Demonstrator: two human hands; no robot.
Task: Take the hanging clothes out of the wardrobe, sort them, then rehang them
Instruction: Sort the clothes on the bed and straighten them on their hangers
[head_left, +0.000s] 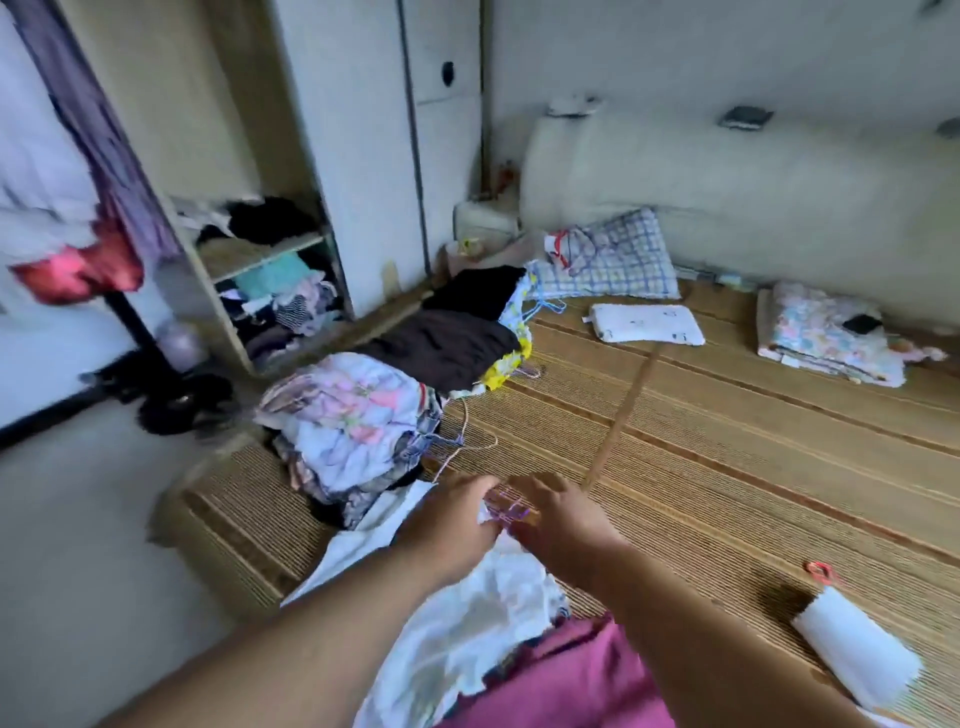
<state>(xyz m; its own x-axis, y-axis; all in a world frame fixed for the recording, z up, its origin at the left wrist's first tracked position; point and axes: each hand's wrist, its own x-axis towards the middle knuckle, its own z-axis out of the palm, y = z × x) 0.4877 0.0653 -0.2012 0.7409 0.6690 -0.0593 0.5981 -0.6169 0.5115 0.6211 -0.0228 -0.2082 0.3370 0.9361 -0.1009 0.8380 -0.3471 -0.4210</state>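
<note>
Though some clothes hang in the wardrobe, piles lie on the bed beside it. Farther from it, the left hand has its grip on a white garment and the right hand on its hanger. Sorting seems midway, rehanging not begun.

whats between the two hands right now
In the head view, a purple hanger on the white garment lies between the left hand and right hand.

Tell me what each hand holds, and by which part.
The left hand grips the white garment at its top edge; the right hand curls over the purple hanger there, exact grip blurred.
</note>
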